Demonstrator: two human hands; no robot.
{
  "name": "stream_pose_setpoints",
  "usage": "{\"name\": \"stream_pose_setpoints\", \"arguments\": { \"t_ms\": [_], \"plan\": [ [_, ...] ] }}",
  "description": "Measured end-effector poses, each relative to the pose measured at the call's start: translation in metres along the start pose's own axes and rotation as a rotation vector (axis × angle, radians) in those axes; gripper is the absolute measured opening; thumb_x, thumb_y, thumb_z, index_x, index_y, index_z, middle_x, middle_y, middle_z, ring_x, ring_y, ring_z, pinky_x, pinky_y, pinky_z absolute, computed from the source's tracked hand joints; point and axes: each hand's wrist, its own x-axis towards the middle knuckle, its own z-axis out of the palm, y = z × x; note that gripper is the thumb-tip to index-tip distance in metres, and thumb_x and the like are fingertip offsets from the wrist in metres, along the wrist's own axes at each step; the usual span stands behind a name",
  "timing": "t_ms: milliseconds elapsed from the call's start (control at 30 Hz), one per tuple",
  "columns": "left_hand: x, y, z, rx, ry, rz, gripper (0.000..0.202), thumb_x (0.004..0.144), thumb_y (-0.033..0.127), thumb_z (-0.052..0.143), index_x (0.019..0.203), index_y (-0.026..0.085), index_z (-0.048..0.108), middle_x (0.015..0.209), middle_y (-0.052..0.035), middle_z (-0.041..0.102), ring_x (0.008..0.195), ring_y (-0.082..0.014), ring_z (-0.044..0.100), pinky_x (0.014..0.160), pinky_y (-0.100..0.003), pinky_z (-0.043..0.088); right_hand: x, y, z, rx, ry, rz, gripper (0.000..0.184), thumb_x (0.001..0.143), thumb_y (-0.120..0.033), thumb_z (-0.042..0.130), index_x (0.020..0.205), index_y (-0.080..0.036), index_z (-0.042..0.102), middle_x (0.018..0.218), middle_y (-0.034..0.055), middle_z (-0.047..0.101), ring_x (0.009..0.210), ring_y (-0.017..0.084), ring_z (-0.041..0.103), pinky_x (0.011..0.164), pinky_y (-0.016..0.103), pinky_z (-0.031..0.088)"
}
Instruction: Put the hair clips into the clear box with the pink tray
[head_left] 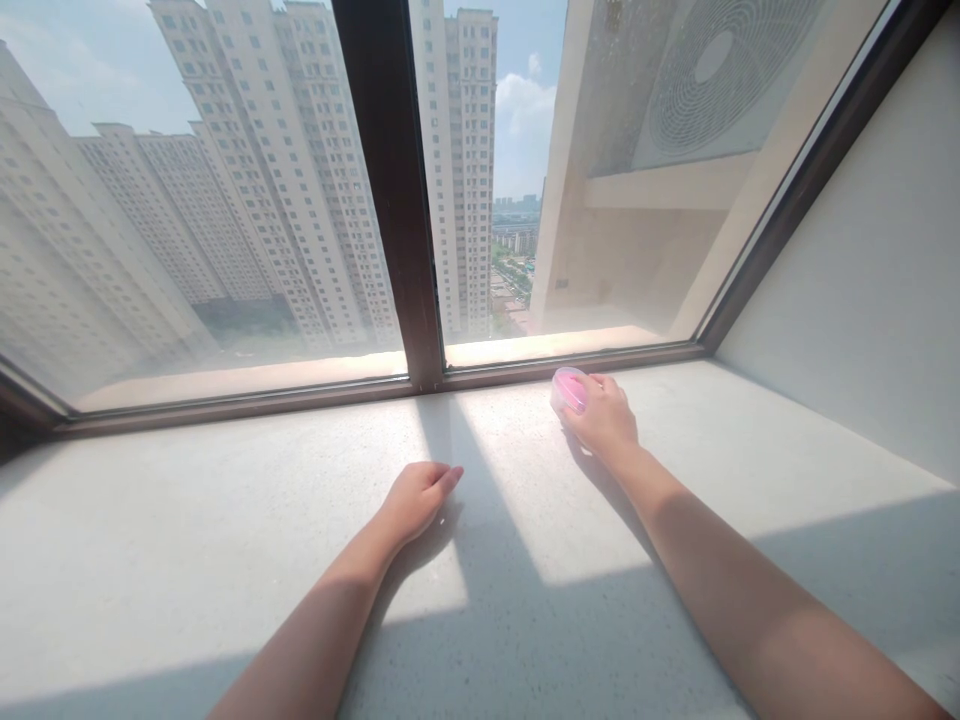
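My right hand is closed around a small round thing, pink with a clear, whitish rim. It is tilted on its edge at the back of the pale windowsill, close by the window frame. The fingers cover its right side, so its exact kind is unclear. Nearer to me and to the left, my left hand hovers low over or rests on the sill. Its fingers are curled in and the thumb lies along them. Nothing shows in that hand.
A dark window frame runs along the back of the sill, with an upright post in the middle. Glass panes look out on tall buildings and an outdoor fan unit. A white wall bounds the right side.
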Motion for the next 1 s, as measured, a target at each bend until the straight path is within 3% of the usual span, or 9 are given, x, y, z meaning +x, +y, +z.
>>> {"name": "stream_pose_setpoints", "arguments": {
  "t_ms": [167,300,433,500,567,667,767,867,1000],
  "plan": [
    [0.000,-0.001,0.001,-0.024,0.027,0.000,0.047,0.084,0.050,0.042,0.049,0.020,0.038,0.047,0.0031,0.038,0.050,-0.0133,0.038,0.053,-0.026,0.025,0.002,-0.004,0.001,0.179,-0.020,-0.199,0.044,0.071,-0.025,0.064,0.114,-0.018,0.062,0.123,0.0127,0.052,0.114,0.029,0.048,0.099,0.044,0.040],
    [0.002,-0.004,0.000,-0.038,0.132,0.034,0.043,0.084,0.048,0.045,0.051,0.019,0.042,0.050,0.0031,0.040,0.053,-0.0135,0.040,0.055,-0.026,0.029,-0.005,-0.029,-0.010,0.434,-0.145,-0.433,0.047,0.071,-0.023,0.067,0.117,-0.018,0.061,0.127,0.0121,0.052,0.118,0.027,0.049,0.104,0.044,0.037],
    [0.004,0.000,-0.004,-0.226,0.354,0.042,0.027,0.079,0.046,0.054,0.076,0.019,0.055,0.078,-0.0025,0.056,0.074,-0.0175,0.052,0.063,-0.026,0.039,-0.023,-0.064,-0.026,0.612,-0.294,-0.610,0.051,0.072,-0.021,0.069,0.122,-0.023,0.058,0.129,0.0107,0.053,0.119,0.026,0.049,0.102,0.047,0.038],
    [0.002,0.008,-0.003,-0.426,0.426,0.016,0.032,0.078,0.048,0.055,0.094,0.021,0.055,0.099,-0.0062,0.057,0.088,-0.0197,0.055,0.069,-0.027,0.043,-0.034,-0.080,-0.032,0.686,-0.354,-0.704,0.053,0.072,-0.020,0.070,0.124,-0.023,0.057,0.130,0.0104,0.053,0.122,0.026,0.047,0.103,0.045,0.038],
    [-0.001,0.017,-0.001,-0.639,0.404,-0.016,0.043,0.077,0.053,0.054,0.108,0.023,0.052,0.112,-0.0085,0.056,0.094,-0.0212,0.057,0.072,-0.029,0.046,-0.045,-0.092,-0.036,0.723,-0.418,-0.761,0.056,0.073,-0.023,0.071,0.126,-0.024,0.055,0.132,0.0104,0.051,0.124,0.027,0.045,0.103,0.046,0.037],
    [-0.007,0.026,0.003,-0.829,0.272,-0.051,0.051,0.077,0.059,0.048,0.113,0.023,0.050,0.102,-0.0084,0.062,0.082,-0.0215,0.060,0.067,-0.030,0.047,-0.058,-0.102,-0.035,0.754,-0.476,-0.810,0.057,0.073,-0.024,0.071,0.127,-0.025,0.054,0.135,0.0101,0.048,0.123,0.026,0.046,0.102,0.046,0.039],
    [-0.008,0.024,0.005,-0.765,0.215,-0.028,0.039,0.079,0.052,0.050,0.097,0.019,0.059,0.089,-0.0072,0.064,0.076,-0.0196,0.059,0.066,-0.028,0.045,-0.065,-0.103,-0.029,0.724,-0.452,-0.847,0.058,0.075,-0.022,0.069,0.130,-0.026,0.051,0.136,0.0096,0.047,0.121,0.026,0.045,0.100,0.045,0.040],
    [-0.005,0.018,0.004,-0.628,0.268,-0.040,0.032,0.080,0.047,0.053,0.078,0.016,0.061,0.074,-0.0033,0.060,0.066,-0.0154,0.053,0.061,-0.025,0.042,-0.068,-0.102,-0.020,0.629,-0.311,-0.895,0.058,0.076,-0.022,0.067,0.131,-0.027,0.049,0.133,0.0108,0.050,0.119,0.027,0.046,0.098,0.049,0.039],
    [-0.003,0.015,0.009,-0.600,0.333,-0.065,0.035,0.081,0.048,0.053,0.076,0.014,0.059,0.070,-0.0015,0.059,0.065,-0.0146,0.052,0.061,-0.025,0.042,-0.071,-0.102,-0.014,0.575,-0.160,-0.994,0.051,0.083,-0.025,0.062,0.131,-0.025,0.047,0.127,0.0117,0.055,0.116,0.027,0.050,0.095,0.047,0.041]
  ]
}}
